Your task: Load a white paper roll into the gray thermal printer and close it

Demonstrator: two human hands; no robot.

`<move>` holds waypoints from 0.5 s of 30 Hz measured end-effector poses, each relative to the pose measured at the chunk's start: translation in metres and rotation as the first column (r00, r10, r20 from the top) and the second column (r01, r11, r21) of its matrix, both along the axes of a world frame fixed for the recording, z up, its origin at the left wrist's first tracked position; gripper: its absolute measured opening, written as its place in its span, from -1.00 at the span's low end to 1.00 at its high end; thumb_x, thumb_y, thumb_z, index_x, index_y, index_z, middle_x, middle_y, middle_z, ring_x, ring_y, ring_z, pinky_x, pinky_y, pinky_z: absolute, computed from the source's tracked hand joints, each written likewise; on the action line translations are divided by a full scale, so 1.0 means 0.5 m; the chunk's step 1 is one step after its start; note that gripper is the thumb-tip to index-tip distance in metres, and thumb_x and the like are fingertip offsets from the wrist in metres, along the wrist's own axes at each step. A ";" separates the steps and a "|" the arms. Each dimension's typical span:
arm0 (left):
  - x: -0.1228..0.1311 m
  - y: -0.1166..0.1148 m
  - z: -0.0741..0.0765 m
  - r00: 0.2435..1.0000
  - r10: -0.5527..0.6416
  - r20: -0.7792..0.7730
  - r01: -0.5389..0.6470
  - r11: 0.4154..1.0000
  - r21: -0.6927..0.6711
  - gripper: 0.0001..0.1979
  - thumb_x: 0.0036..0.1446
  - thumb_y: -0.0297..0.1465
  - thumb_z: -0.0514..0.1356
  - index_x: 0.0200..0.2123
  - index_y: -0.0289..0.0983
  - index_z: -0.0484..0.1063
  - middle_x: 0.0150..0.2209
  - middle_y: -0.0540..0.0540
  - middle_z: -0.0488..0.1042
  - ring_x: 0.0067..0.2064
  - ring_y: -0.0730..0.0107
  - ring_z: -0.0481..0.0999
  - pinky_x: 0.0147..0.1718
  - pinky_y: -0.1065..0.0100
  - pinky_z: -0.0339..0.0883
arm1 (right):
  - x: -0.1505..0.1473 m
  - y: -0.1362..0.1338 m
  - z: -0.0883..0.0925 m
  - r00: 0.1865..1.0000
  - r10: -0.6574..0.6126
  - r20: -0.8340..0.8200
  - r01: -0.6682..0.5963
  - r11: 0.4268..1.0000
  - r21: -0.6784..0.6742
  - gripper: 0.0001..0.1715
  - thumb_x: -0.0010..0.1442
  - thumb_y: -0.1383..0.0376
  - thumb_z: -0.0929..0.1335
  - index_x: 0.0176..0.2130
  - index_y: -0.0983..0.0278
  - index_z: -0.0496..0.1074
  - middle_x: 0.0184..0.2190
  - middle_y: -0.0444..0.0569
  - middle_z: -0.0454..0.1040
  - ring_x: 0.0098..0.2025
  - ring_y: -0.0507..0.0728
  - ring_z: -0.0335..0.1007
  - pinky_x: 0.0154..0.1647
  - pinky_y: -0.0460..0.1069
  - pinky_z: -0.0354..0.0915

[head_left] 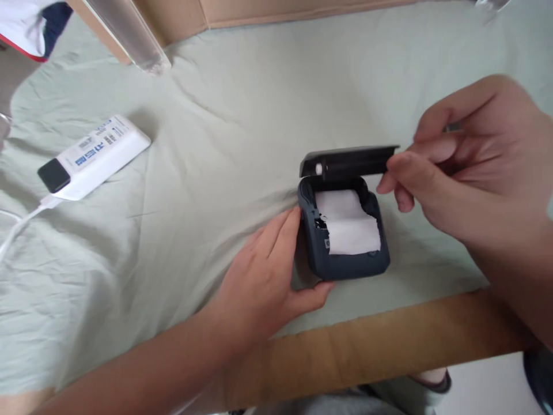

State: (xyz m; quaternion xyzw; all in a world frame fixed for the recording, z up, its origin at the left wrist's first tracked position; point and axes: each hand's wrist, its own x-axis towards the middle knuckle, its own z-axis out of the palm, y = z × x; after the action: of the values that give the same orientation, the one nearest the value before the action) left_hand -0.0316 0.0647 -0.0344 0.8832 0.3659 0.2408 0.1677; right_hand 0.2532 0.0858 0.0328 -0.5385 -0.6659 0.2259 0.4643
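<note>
Inside printer (345, 264) (lid (349, 162) up): paper roll (348, 226)

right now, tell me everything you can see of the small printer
The small printer is a dark navy, rounded box, plastic by its look, standing on the pale green cloth. Its lid is swung up at the back, open. Inside lies a white paper roll, its end drawn over the front. The left hand braces its left side; the right hand pinches the lid's right end.
</note>
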 end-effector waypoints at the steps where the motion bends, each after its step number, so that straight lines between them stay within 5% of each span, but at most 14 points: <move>1: 0.000 0.000 0.000 1.000 -0.002 -0.008 0.002 1.000 0.004 -0.06 0.47 0.00 0.47 0.65 -0.26 0.16 0.51 -0.45 0.61 0.48 -0.29 0.72 0.41 -0.16 0.78 | -0.006 0.005 0.004 0.999 -0.020 0.046 0.018 0.999 0.048 -0.70 0.43 0.19 0.57 -0.17 0.12 0.40 -0.50 -0.23 0.53 -0.52 0.03 0.50 -0.56 -0.02 0.21; 4: 0.000 -0.001 0.000 1.000 -0.004 -0.018 0.005 1.000 0.010 -0.06 0.47 0.00 0.46 0.65 -0.25 0.15 0.51 -0.46 0.61 0.47 -0.30 0.73 0.39 -0.18 0.79 | -0.012 0.028 0.012 0.943 0.067 0.327 -0.067 0.998 -0.013 -0.82 0.36 0.23 0.55 -0.25 0.14 0.51 -0.50 -0.21 0.47 -0.52 0.02 0.39 -0.41 0.03 0.19; 8: -0.001 0.001 -0.001 1.000 -0.005 -0.014 0.005 1.000 -0.008 -0.04 0.46 -0.02 0.48 0.68 -0.21 0.13 0.52 -0.44 0.60 0.48 -0.29 0.72 0.39 -0.18 0.79 | -0.002 0.062 0.028 0.715 0.247 0.654 -0.131 0.966 -0.222 -0.85 0.21 0.23 0.56 -0.16 0.09 0.67 -0.51 -0.21 0.49 -0.54 0.03 0.19 -0.34 0.05 0.02; 11: -0.005 0.004 0.000 1.000 -0.006 -0.009 0.006 1.000 -0.030 -0.01 0.45 -0.01 0.49 0.70 -0.16 0.12 0.53 -0.41 0.59 0.49 -0.29 0.71 0.39 -0.20 0.79 | 0.000 0.077 0.037 0.580 0.262 0.772 -0.109 0.963 -0.245 -0.75 0.17 0.22 0.57 -0.10 0.07 0.72 -0.45 -0.16 0.56 -0.51 0.06 0.17 -0.30 0.05 0.01; 15: -0.011 0.004 0.001 1.000 -0.010 -0.007 0.010 0.998 -0.060 0.01 0.44 0.00 0.48 0.72 -0.12 0.11 0.55 -0.38 0.58 0.49 -0.31 0.71 0.39 -0.22 0.79 | -0.035 0.084 0.048 0.477 0.323 0.818 -0.132 0.946 -0.296 -0.78 0.14 0.26 0.58 -0.15 0.10 0.69 -0.56 -0.17 0.43 -0.54 0.04 0.06 -0.32 0.05 -0.02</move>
State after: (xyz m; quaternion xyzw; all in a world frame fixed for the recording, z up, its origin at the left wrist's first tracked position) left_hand -0.0369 0.0668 -0.0339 0.8803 0.3692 0.2258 0.1941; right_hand 0.2360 0.1276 0.0567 -0.5273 -0.8479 0.0529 -0.0144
